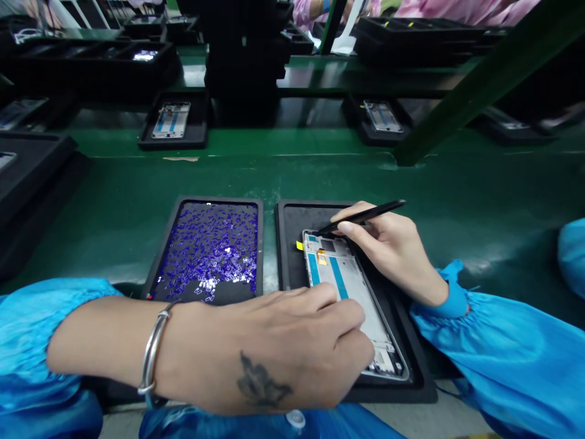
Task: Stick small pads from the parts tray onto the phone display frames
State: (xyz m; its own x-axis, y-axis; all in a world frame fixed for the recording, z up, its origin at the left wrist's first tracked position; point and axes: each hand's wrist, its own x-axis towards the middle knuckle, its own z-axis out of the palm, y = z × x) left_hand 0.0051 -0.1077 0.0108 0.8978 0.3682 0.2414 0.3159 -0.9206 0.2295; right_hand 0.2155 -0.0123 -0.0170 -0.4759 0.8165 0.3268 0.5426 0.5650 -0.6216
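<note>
My right hand [393, 250] pinches a slim black pen-like tool [377, 211], its tip touching or just above the top end of a silver phone frame [361, 292]. Blue strips, an orange flex piece [322, 256] and a yellow tab [299, 246] show on the frame. It lies slanted in a black foam tray [292, 213]. Over the frame's lower left side, my left hand [283, 347] has its fingers curled in; their tips are hidden, so what they hold, if anything, cannot be seen. Left of the frame, another black tray [259, 244] carries many tiny purple-blue pieces [214, 238].
Across the green bench [242, 174] sit more foam trays with phone frames, one at back left [171, 120] and one at back right [382, 116]. A green post [439, 116] slants up on the right. Dark stacked trays [247, 49] and people in pink sleeves [457, 11] are beyond.
</note>
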